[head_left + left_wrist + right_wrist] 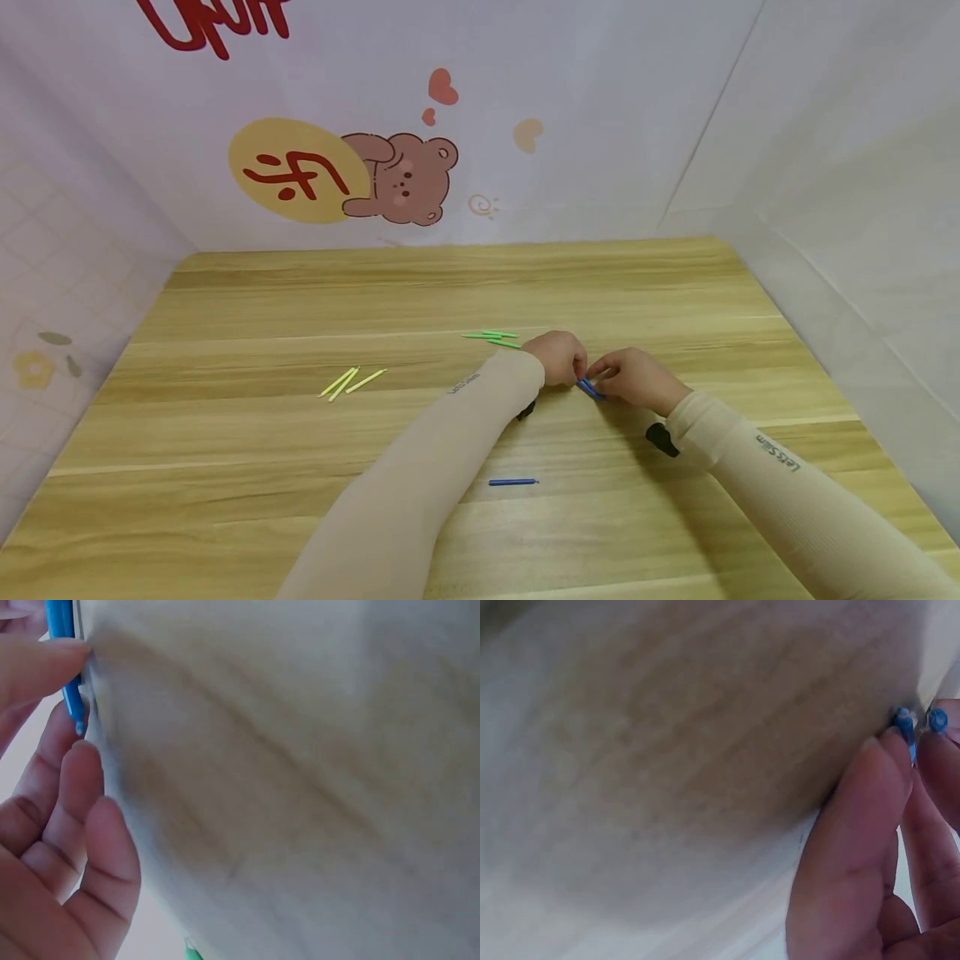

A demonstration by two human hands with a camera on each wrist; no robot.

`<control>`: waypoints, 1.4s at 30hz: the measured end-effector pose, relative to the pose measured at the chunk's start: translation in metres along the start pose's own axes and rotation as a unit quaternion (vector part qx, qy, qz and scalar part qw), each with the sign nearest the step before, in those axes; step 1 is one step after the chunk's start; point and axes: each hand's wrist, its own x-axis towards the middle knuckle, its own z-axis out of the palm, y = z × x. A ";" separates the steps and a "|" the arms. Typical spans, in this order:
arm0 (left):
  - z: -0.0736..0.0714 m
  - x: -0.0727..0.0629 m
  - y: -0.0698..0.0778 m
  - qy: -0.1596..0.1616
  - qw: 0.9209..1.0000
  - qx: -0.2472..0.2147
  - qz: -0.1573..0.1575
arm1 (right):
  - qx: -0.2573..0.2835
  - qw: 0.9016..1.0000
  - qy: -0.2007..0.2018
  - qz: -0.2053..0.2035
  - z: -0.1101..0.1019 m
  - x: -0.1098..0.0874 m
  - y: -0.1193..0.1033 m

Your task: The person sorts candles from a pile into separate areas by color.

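Note:
Two thin blue sticks (591,389) lie side by side between my hands, right of the table's middle. My left hand (558,357) pinches one at its far end; in the left wrist view the thumb crosses the blue stick (73,694), whose narrow tip points down past it. From the right, my right hand (637,381) has thumb and fingertips around the pair. In the right wrist view two round blue ends (937,720) show at those fingertips, with a small gap between them.
Several green sticks (501,335) lie just beyond the left hand. Three yellow sticks (343,383) lie to the left on the wooden table (247,467). One more blue stick (513,482) lies nearer, between the forearms. White printed sheets (600,100) stand around the table.

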 end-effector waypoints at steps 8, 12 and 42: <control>0.001 0.005 -0.006 -0.011 1.000 -0.024 0.003 | 0.041 0.999 -0.017 0.013 -0.004 -0.001 0.004; 0.003 0.009 -0.009 -0.014 0.999 -0.038 0.000 | 0.044 0.999 -0.017 0.013 -0.005 -0.002 0.004; -0.010 -0.005 -0.017 0.042 0.997 -0.056 0.020 | 0.014 1.000 0.010 -0.005 0.001 -0.007 -0.003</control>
